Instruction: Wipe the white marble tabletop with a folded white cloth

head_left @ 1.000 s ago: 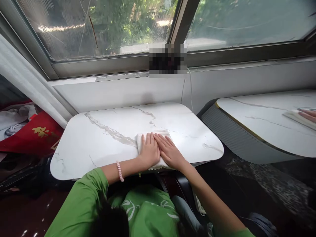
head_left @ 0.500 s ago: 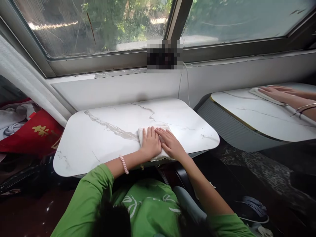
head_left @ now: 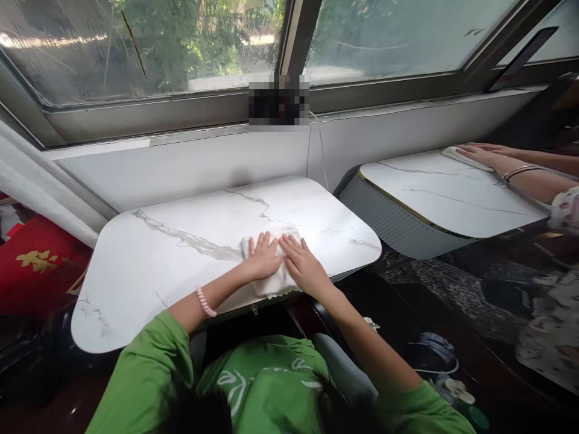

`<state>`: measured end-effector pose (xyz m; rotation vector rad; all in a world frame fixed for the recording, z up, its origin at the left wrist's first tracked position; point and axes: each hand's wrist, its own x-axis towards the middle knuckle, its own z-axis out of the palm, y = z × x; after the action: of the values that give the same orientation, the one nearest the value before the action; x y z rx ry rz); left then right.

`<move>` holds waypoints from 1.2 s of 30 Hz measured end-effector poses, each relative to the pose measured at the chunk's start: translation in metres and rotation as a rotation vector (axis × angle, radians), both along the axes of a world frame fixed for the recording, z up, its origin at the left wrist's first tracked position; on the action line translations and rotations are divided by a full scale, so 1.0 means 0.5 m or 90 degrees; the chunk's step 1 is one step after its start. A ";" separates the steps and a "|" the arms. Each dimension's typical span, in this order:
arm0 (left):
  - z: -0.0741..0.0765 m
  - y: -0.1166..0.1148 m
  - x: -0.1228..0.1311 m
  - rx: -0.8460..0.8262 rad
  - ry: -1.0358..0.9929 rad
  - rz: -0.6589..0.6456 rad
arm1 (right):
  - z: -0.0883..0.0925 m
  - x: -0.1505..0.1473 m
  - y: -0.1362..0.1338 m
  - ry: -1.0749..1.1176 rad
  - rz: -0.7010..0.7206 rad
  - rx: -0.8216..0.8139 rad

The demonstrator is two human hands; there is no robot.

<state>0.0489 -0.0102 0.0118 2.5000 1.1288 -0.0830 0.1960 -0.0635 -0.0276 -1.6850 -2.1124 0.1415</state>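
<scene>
I see the left hand (head_left: 263, 260) and right hand (head_left: 306, 266) lying flat on the white cloth (head_left: 277, 284), fingers a bit spread. It's at the near edge of the table (head_left: 131, 277). Pulling back too hard might make it slip off.

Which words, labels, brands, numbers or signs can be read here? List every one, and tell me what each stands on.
None can be read with certainty.
Red bag: a gold mark like a written character, too unclear to read.
Green shirt: white print, too unclear to read.
Dark pixelated patch: nothing legible.
</scene>
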 end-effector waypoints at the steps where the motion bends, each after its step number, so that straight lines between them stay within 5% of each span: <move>1: 0.000 0.010 -0.006 -0.020 -0.002 -0.019 | -0.002 -0.002 0.004 -0.008 -0.002 -0.013; 5: -0.022 0.063 -0.003 0.077 -0.031 -0.024 | -0.015 0.007 0.068 -0.045 0.014 -0.018; 9: -0.048 0.179 0.050 0.233 -0.045 -0.012 | -0.017 0.043 0.210 -0.099 -0.002 -0.007; 14: -0.047 0.341 0.126 0.262 -0.046 0.030 | 0.005 0.092 0.378 -0.100 -0.057 -0.018; 17: -0.047 0.374 0.149 0.267 -0.063 0.066 | 0.010 0.107 0.411 -0.084 -0.061 -0.016; 21: -0.052 0.325 0.165 0.261 -0.087 0.098 | -0.001 0.127 0.357 -0.075 -0.036 0.011; 25: -0.054 0.205 0.205 0.216 -0.071 0.100 | -0.012 0.180 0.228 -0.064 0.011 0.005; 31: -0.047 0.027 0.301 0.121 -0.055 -0.046 | -0.006 0.293 0.012 -0.012 -0.014 -0.013; 36: -0.043 -0.023 0.349 0.104 -0.072 -0.100 | -0.007 0.337 -0.054 -0.019 -0.078 -0.012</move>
<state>0.2235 -0.0218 -0.0100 2.6964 0.9260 0.1110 0.3644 -0.0904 -0.0310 -1.8335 -2.0275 0.1005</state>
